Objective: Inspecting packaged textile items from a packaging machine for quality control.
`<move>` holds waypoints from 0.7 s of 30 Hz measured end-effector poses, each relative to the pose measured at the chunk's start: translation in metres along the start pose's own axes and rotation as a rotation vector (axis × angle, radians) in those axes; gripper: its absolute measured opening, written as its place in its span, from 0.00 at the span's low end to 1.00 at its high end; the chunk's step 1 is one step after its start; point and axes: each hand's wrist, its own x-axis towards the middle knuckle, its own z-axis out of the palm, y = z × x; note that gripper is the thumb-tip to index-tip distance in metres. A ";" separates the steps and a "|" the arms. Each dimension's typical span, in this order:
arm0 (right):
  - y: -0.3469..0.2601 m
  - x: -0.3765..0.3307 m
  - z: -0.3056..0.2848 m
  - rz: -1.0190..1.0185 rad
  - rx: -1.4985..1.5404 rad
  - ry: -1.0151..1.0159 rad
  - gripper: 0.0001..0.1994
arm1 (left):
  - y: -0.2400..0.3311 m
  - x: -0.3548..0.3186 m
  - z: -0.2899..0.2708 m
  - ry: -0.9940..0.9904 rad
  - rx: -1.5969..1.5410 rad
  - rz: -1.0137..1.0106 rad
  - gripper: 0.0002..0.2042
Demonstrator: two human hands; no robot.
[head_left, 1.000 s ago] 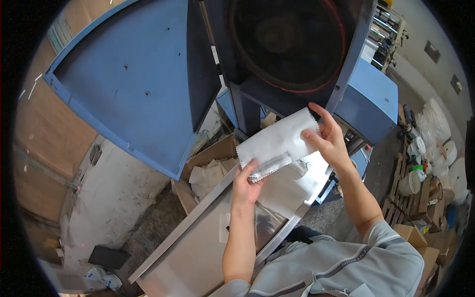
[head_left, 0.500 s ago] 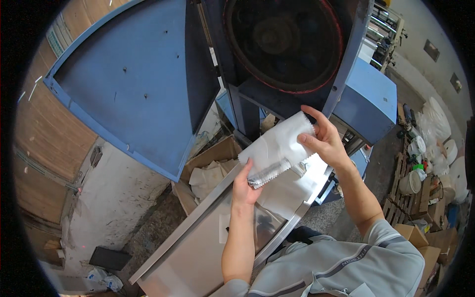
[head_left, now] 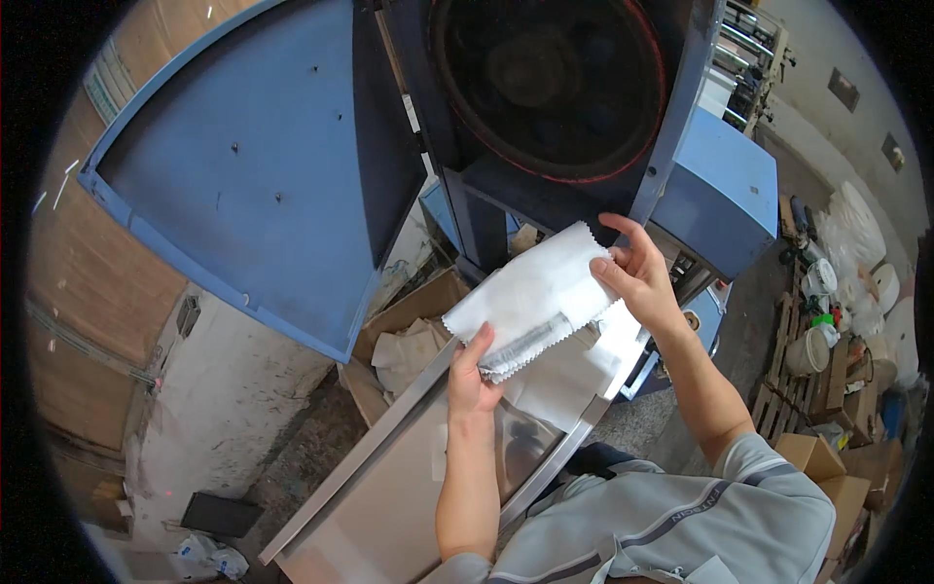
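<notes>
A stack of white cloth swatches (head_left: 533,297) with zigzag-cut edges is held between both hands above a shiny metal tray (head_left: 384,482). My left hand (head_left: 472,375) grips the stack's near lower edge, thumb on top. My right hand (head_left: 637,277) pinches its far right edge, fingers partly spread. More white sheets (head_left: 569,375) lie on the tray just under the stack. Directly behind stands a blue machine (head_left: 584,136) with a large dark round opening.
The machine's big blue door (head_left: 243,185) hangs open at the left. A cardboard box (head_left: 409,336) with pale scraps sits on the floor beside the tray. Wooden pallets, buckets (head_left: 808,350) and cartons (head_left: 827,467) crowd the right side.
Both hands have lifted the stack slightly and shifted it a little toward the machine; the grip looks the same.
</notes>
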 end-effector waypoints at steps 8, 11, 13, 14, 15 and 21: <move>0.061 0.004 0.023 0.104 0.222 -0.057 0.05 | -0.018 -0.011 0.021 -0.048 -0.033 0.014 0.20; 0.061 0.000 0.025 0.154 0.241 -0.146 0.07 | -0.019 -0.008 0.020 -0.057 -0.125 -0.009 0.20; 0.060 -0.001 0.025 0.177 0.216 -0.191 0.09 | -0.016 -0.011 0.025 -0.036 -0.033 0.031 0.21; 0.060 -0.002 0.022 0.122 0.147 -0.237 0.12 | -0.016 -0.012 0.027 -0.035 -0.033 0.031 0.21; 0.060 -0.003 0.019 0.067 0.079 -0.282 0.15 | -0.015 -0.013 0.029 -0.040 -0.013 0.053 0.21; 0.062 -0.022 0.022 0.354 0.666 -0.276 0.21 | -0.025 -0.011 0.028 0.004 -0.019 0.114 0.21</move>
